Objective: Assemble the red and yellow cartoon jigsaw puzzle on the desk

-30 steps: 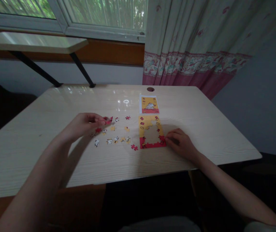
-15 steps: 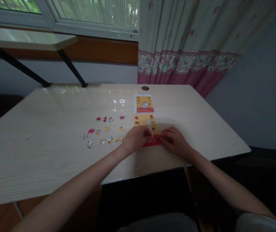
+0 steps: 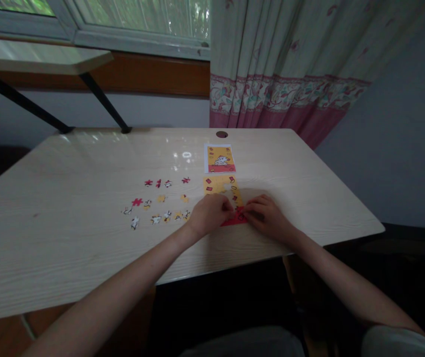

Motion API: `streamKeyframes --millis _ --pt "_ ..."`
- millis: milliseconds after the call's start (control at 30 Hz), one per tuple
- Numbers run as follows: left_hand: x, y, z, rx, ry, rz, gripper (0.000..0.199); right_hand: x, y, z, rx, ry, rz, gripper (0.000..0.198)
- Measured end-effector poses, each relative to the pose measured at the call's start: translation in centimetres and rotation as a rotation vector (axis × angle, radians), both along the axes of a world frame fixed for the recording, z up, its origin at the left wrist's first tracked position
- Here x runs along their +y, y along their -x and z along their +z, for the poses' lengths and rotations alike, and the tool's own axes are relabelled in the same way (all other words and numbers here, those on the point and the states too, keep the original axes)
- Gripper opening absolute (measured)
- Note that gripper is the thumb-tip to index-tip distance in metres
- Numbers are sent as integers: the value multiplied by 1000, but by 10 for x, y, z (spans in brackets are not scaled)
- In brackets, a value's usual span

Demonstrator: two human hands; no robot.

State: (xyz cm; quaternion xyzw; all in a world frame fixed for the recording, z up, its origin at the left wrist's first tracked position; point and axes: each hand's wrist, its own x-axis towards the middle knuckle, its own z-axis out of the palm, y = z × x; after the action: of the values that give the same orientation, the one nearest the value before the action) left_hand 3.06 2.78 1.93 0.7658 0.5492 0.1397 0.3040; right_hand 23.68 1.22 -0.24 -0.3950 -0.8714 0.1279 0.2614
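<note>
A partly assembled jigsaw puzzle (image 3: 216, 183), yellow above and red below, lies on the table with a gap in its middle. My left hand (image 3: 213, 213) covers its lower left area, thumb and fingers drawn together; whatever sits between them is hidden. At the lower right edge, the fingertips of my right hand (image 3: 266, 215) pinch a red puzzle piece (image 3: 239, 216) in the red strip. Just behind the puzzle is a reference picture (image 3: 221, 159) of a white animal on yellow and red. Loose puzzle pieces (image 3: 155, 219) are spread to the left of my left hand.
The pale wooden table (image 3: 86, 238) has a round cable hole (image 3: 221, 134) at the back. A raised shelf (image 3: 41, 57) on black legs stands at the back left. Curtains (image 3: 272, 94) hang behind the table, beside a window (image 3: 145, 20).
The red piece by my right fingertips now lies more evenly in the red strip. My right hand has shifted slightly left; my left hand stays nearly in place. The view has moved a little.
</note>
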Motion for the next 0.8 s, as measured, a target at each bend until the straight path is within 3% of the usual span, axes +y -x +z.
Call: streamKeyframes --millis 400,800 --pt "0 4 8 -43 2 -1 8 0 0 0 -9 6 -9 12" --pt "3 105 37 -316 80 235 14 0 -1 1 6 30 -1 12"
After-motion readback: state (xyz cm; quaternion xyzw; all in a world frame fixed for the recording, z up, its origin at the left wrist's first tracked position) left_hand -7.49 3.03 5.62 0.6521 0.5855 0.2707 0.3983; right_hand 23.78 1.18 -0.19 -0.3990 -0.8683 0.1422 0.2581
